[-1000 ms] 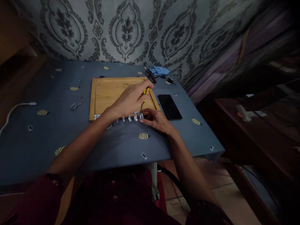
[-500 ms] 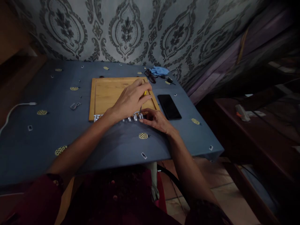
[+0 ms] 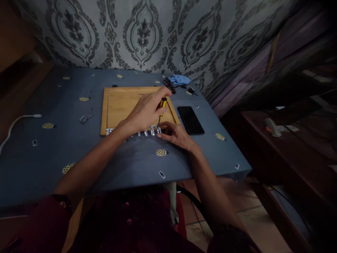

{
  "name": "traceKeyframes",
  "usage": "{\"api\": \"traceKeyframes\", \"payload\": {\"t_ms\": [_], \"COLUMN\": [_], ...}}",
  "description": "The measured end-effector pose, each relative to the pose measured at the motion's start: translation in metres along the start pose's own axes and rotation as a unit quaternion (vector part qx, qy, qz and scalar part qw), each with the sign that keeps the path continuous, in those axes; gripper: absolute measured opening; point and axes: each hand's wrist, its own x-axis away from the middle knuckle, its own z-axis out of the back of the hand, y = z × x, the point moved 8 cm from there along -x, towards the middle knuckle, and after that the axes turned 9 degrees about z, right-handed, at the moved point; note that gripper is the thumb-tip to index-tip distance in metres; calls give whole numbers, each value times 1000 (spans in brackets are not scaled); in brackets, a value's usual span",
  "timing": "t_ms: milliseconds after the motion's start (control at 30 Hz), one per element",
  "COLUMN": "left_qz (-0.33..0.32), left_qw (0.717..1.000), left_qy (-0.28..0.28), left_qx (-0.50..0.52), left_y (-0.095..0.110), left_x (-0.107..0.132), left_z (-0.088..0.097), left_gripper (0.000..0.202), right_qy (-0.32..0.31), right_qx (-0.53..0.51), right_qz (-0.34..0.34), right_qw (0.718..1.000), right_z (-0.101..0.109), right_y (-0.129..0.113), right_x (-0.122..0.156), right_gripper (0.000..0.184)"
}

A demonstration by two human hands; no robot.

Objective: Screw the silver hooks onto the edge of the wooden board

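Observation:
My left hand [image 3: 147, 109] grips a yellow and black screwdriver [image 3: 163, 102], held upright with its shaft pointing down. The tip meets a row of silver metal hooks [image 3: 152, 131] along the near edge of a wooden board [image 3: 123, 102] with a raised frame. At the right end of that row, the thumb and fingers of my right hand [image 3: 177, 135] pinch around the last silver piece. Part of the row lies hidden behind my left wrist. A small metal bracket [image 3: 108, 131] shows at the board's near left corner.
A black phone [image 3: 190, 120] lies right of the board. Dark glasses [image 3: 169, 85], a blue cloth [image 3: 179, 79] and a small black object [image 3: 191, 90] are behind it. Leftward are a metal piece [image 3: 85, 118] and a white cable [image 3: 21, 117]. The blue table [image 3: 110, 175] ends at the right.
My left fingers have shifted on the screwdriver, rising slightly, so more of its handle shows. My right hand stays at the same metal piece.

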Motion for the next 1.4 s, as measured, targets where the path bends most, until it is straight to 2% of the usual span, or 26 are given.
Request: {"api": "traceKeyframes", "payload": {"t_ms": [200,400,633,867,1133,1400], "left_qz": [-12,-13,10,-25,-24,-24], "left_qw": [1000,1000,1000,999,999,999], "left_qy": [-21,3,21,-14,19,1], "left_qx": [14,-22,-17,-22,-30,-32], "left_y": [-1,0,-1,9,13,10], "left_x": [-1,-1,-1,4,4,4], "left_z": [-1,-3,1,3,22,10], "left_gripper": [31,16,30,36,36,36], "right_qy": [-7,-8,-4,-1,3,-11], "right_qx": [4,13,4,1,-8,6], "right_qz": [-11,-10,-8,-3,-3,-12], "right_qw": [1000,1000,1000,1000,1000,1000], "right_z": [-1,-1,0,1,0,-1], "right_y": [0,2,0,-2,1,2], "right_x": [0,-1,0,0,1,0], "right_gripper": [79,77,75,74,73,74]}}
